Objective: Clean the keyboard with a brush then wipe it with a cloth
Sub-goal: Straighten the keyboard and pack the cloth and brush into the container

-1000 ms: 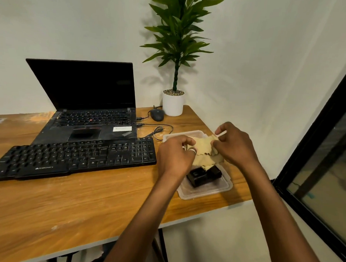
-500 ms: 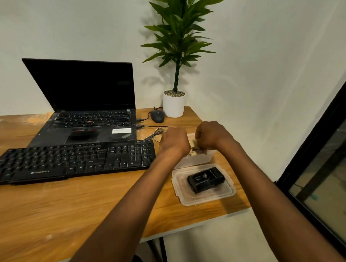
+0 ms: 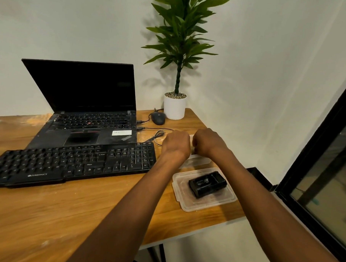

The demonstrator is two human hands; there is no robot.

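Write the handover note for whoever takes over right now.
Left hand: fingers curled over the clear tub; what it holds is hidden.
Right hand: the same, close beside the left.
Keyboard: on the desk in front of the laptop; neither hand touches it.
Lid: near the desk's right edge, with a black case on it.
Brush, cloth: not in view.
Done: cannot tell.
Left, as far as shown: brushing, then wiping.

"ZEBRONICS" on the black keyboard [image 3: 71,163] front edge, white sticker on laptop [image 3: 85,111] unreadable
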